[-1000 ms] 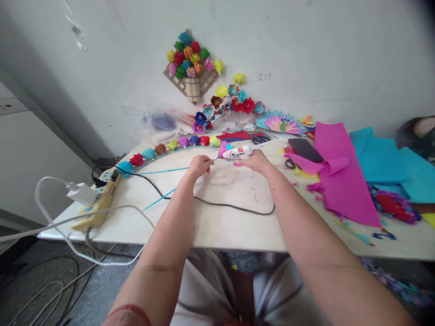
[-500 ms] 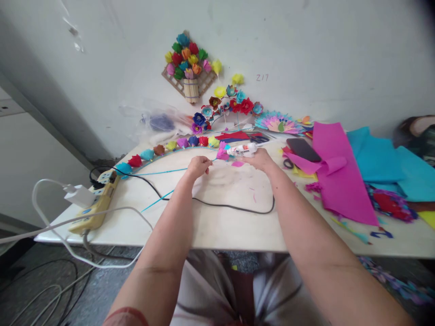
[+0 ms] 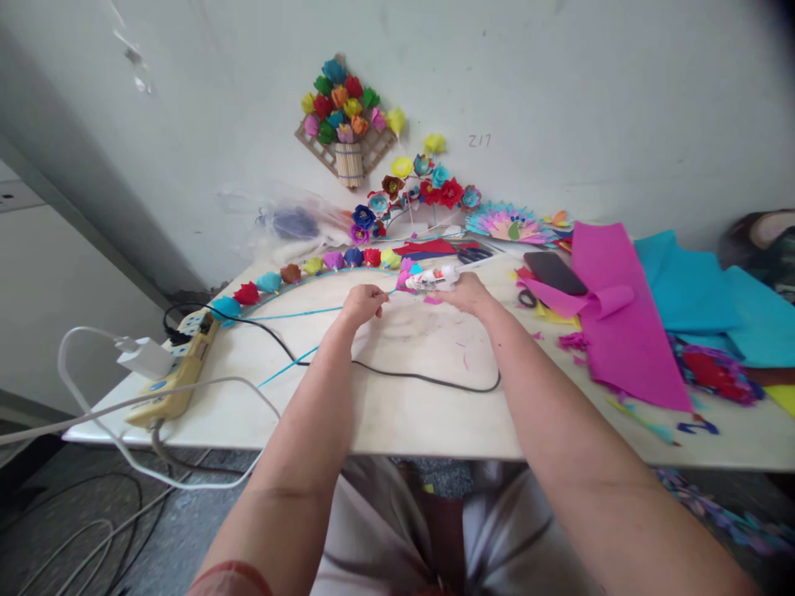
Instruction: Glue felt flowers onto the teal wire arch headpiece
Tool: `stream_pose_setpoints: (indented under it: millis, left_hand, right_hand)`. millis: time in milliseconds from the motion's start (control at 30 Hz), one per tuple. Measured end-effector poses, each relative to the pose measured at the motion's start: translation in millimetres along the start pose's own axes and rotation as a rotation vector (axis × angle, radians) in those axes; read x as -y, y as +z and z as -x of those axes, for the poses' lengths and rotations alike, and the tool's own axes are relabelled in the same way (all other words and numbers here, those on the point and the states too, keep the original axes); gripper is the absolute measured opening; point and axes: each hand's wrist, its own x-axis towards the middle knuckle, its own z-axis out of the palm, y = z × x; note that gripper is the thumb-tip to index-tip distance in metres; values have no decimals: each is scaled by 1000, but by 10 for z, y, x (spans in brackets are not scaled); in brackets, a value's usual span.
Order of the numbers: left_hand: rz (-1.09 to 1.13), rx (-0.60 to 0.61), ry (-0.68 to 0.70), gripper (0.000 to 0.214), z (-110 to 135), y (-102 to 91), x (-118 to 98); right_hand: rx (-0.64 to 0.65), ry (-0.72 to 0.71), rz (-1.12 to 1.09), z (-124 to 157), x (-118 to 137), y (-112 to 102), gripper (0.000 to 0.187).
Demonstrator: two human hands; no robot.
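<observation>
1. Head view, left: the left hand's [image 3: 365, 305] fingers pinch a thin blue strip [image 3: 391, 291], apparently steadying the pink paper flower [image 3: 403, 275] just beyond, towards the table's [image 3: 422, 422] far edge.
2. Head view, right: the right hand's [image 3: 469, 294] fingers wrap a white glue gun [image 3: 431, 278], seemingly for aiming its tip flowerward; contact is unclear.

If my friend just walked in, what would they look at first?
Probably the colourful flower bunch high on the wall. Next comes the big pink sheet on the right side of the table. In the middle, the right hand holds a white tool by a pink flower.
</observation>
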Motion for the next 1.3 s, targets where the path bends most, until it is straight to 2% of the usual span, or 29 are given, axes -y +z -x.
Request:
stream_pose_setpoints:
  millis: [167,500,767,1067,1300]
  left_hand:
    - [4,-7,3,28,-7,4,10]
    - [38,12,17,28,-17,20,46]
    - [170,68,-23,26,20,10,3]
    - [198,64,-39,24,48,5,-39]
    - [202,58,-31,23,46,7,-36]
  right_hand:
    - [-18,-33,19,-32,-57,-6,40]
    - [-37,17,41,-35,-96,-67,39]
    - [7,-101,-27,-36,-85,-7,41]
    - [22,-10,12,-22,-46,-44,39]
    - [-25,-1,17,-10,-58,-74,38]
